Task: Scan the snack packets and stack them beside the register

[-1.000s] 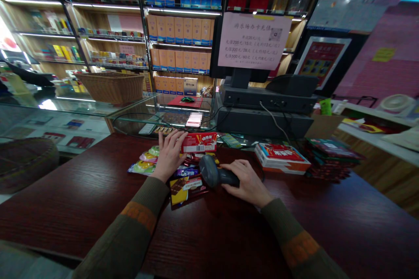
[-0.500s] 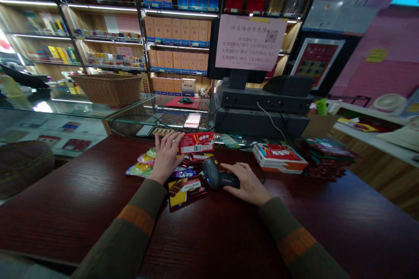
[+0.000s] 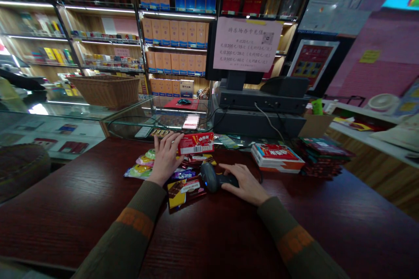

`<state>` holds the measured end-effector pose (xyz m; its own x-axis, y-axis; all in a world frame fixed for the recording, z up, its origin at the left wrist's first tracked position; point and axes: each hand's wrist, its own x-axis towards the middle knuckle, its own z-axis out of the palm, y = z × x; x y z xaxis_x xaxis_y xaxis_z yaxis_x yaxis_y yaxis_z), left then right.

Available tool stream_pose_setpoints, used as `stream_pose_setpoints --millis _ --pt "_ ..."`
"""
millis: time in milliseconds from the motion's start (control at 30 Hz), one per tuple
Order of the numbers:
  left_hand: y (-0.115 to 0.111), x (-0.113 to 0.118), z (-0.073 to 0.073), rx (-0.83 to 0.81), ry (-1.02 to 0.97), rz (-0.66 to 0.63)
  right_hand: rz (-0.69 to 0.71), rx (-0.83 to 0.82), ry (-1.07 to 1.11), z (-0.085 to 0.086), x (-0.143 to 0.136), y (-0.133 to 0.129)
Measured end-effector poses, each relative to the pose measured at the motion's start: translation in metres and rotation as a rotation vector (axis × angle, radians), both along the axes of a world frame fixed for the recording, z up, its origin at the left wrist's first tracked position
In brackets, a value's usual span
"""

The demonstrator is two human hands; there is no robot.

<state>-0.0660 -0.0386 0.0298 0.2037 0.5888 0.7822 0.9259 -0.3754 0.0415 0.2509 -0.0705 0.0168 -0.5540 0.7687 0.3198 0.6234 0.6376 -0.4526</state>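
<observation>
My left hand (image 3: 166,157) holds the left end of a red snack box (image 3: 196,143), whose barcode side faces me. Under and around that hand lie several packets, among them green and yellow bags (image 3: 143,166), a purple packet (image 3: 183,175) and a yellow and brown chocolate packet (image 3: 186,192). My right hand (image 3: 245,182) is around the handle of a dark barcode scanner (image 3: 210,177) lying low over the table. The scanner's head, with a small blue light, points left beside the packets.
Right of the scanner sit stacked snack boxes (image 3: 277,158) and a pile of dark packets (image 3: 322,159). Behind are a monitor stand (image 3: 258,100), a glass counter (image 3: 157,113) and a wicker basket (image 3: 106,89). Cables run along the dark wooden table (image 3: 209,235).
The scanner head has turned slightly and shifted a little left in my right hand. My left hand stays on the red box. The whole view has moved slightly.
</observation>
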Motion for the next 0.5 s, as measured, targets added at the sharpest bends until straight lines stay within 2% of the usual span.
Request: stream_pose_setpoints --millis 233,367,500 --pt "-0.003 0.008 0.002 0.022 0.022 -0.046 -0.254 -0.082 0.449 -0.001 -0.014 0.026" --pt "-0.003 0.013 0.001 0.047 0.034 -0.075 -0.302 -0.115 0.681 0.005 -0.026 0.035" --pt "0.0 0.016 -0.003 0.038 0.033 -0.103 -0.278 -0.167 0.729 0.014 -0.036 0.034"
